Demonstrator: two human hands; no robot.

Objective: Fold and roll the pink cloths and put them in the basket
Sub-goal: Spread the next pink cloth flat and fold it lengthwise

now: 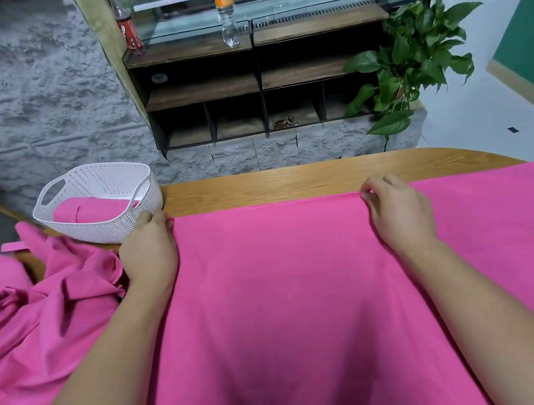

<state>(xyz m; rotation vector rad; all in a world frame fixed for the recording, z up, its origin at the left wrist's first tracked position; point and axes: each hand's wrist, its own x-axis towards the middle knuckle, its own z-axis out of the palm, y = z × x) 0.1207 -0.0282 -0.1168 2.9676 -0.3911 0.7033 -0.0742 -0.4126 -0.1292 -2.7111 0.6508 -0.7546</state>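
A large pink cloth [278, 287] lies spread flat over the wooden surface [290, 181]. The left grip [148, 251] pinches its far left corner with curled fingers, and the right grip [399, 213] pinches the same far edge further right, thumb and fingertips closed on the hem. Left of the left grip a crumpled pile of pink cloth [31, 307] spills over the surface's edge, and just beyond it stands the white basket [144, 200], very near the left grip's knuckles, with one rolled pink cloth [96, 208] lying inside.
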